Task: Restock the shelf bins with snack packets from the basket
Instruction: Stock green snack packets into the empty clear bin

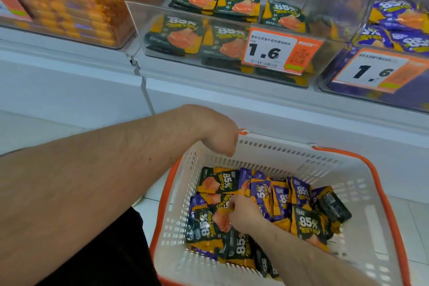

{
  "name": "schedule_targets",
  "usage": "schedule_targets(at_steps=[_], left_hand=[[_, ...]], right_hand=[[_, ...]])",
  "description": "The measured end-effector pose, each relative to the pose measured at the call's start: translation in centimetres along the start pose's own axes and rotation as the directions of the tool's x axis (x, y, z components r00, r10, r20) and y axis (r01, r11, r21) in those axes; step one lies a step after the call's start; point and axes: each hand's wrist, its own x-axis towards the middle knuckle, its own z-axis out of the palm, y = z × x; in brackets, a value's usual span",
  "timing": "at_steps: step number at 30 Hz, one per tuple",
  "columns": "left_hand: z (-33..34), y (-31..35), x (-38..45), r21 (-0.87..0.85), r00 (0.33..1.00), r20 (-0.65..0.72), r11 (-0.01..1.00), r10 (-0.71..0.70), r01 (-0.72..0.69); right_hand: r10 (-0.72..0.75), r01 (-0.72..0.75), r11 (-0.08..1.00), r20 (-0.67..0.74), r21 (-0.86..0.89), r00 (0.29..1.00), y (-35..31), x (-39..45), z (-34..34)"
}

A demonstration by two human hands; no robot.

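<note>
I see my right hand (241, 213) down inside the white basket (362, 195), its fingers curled and pinching the orange edge of a dark green snack packet (209, 225) that lies on the heap. My left hand (220, 134) is bent down at the wrist at the basket's far left corner, beside the orange handle (385, 183); its fingers are turned away from me, so I cannot tell whether it grips anything. The basket holds a loose pile of dark green and purple packets (281, 197). Above, on the white shelf (209, 81), the middle clear bin (232, 30) holds dark green packets behind an orange price tag (281, 50) reading 1.6. The bin to its right (383, 69) holds purple packets, and the bin to its left (65, 7) orange ones, blurred.
</note>
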Motion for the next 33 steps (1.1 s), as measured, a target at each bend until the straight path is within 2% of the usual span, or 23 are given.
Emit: schedule_targets(at_steps=[6,10,12,15,18,20,22,23,24,25,26,27,28,29,30,33], left_hand=[[0.2,-0.8,-0.4,0.012,1.0,0.0,1.0,-0.025,0.025],[-0.3,-1.2,-0.9,-0.024,0.997,-0.036,0.998,-0.067,0.066],[-0.9,-1.9,-1.5,-0.08,0.991,-0.049,0.99,-0.122,0.118],[-2.2,-4.3,-3.1,-0.245,0.974,-0.031,0.946,-0.226,0.212],[-2.8,-6.1,-4.6,-0.517,0.984,-0.032,0.846,-0.174,0.132],[-2.7,-6.4,-4.9,-0.676,0.984,-0.125,0.737,-0.128,0.01],[-2.8,-6.4,-5.3,-0.725,0.964,-0.24,0.682,-0.116,-0.098],[-2.9,-6.5,-5.6,-0.709,0.947,-0.298,0.692,-0.118,-0.137],[-3.1,-6.5,-5.9,-0.686,0.923,-0.364,0.705,-0.12,-0.179],[-3.3,-6.5,-6.3,-0.663,0.893,-0.435,0.713,-0.116,-0.23],[-3.5,-6.4,-6.6,-0.653,0.86,-0.496,0.705,-0.121,-0.277],[-3.7,-6.4,-6.8,-0.656,0.825,-0.547,0.684,-0.14,-0.319],[-4.0,-6.3,-7.0,-0.66,0.789,-0.592,0.662,-0.165,-0.356],[-4.2,-6.1,-7.0,-0.659,0.757,-0.626,0.646,-0.187,-0.385],[-4.4,-5.9,-7.0,-0.655,0.726,-0.656,0.632,-0.205,-0.413],[-5.0,-5.2,-6.8,-0.629,0.652,-0.72,0.617,-0.236,-0.472]], right_hand=[[-0.102,0.102,0.995,-0.024,0.001,0.994,-0.8,-1.7,-7.8],[-0.21,0.213,0.977,-0.12,0.014,0.97,-1.9,-4.0,-13.4],[-0.222,0.251,0.956,-0.184,0.153,0.958,-2.3,-5.1,-15.4],[-0.192,0.314,0.87,-0.325,0.381,0.926,-3.3,-6.8,-17.5],[-0.167,0.396,0.73,-0.416,0.558,0.894,-5.0,-8.2,-18.7],[-0.151,0.43,0.645,-0.447,0.632,0.882,-6.0,-8.9,-19.3],[-0.146,0.467,0.61,-0.489,0.64,0.86,-6.9,-9.4,-19.7],[-0.147,0.496,0.664,-0.553,0.559,0.82,-7.2,-9.6,-19.8],[-0.161,0.527,0.748,-0.661,0.403,0.733,-7.3,-9.8,-19.9],[-0.21,0.549,0.812,-0.779,0.197,0.591,-7.5,-10.4,-20.2],[-0.314,0.58,0.814,-0.855,-0.02,0.412,-7.8,-11.1,-20.5],[-0.426,0.607,0.771,-0.865,-0.192,0.267,-8.2,-11.8,-20.7],[-0.51,0.623,0.723,-0.839,-0.298,0.191,-8.7,-12.5,-20.7],[-0.565,0.621,0.695,-0.809,-0.362,0.16,-9.2,-13.1,-20.6],[-0.597,0.611,0.686,-0.786,-0.396,0.161,-9.9,-13.5,-20.5],[-0.617,0.53,0.728,-0.752,-0.434,0.231,-11.9,-14.1,-20.5]])
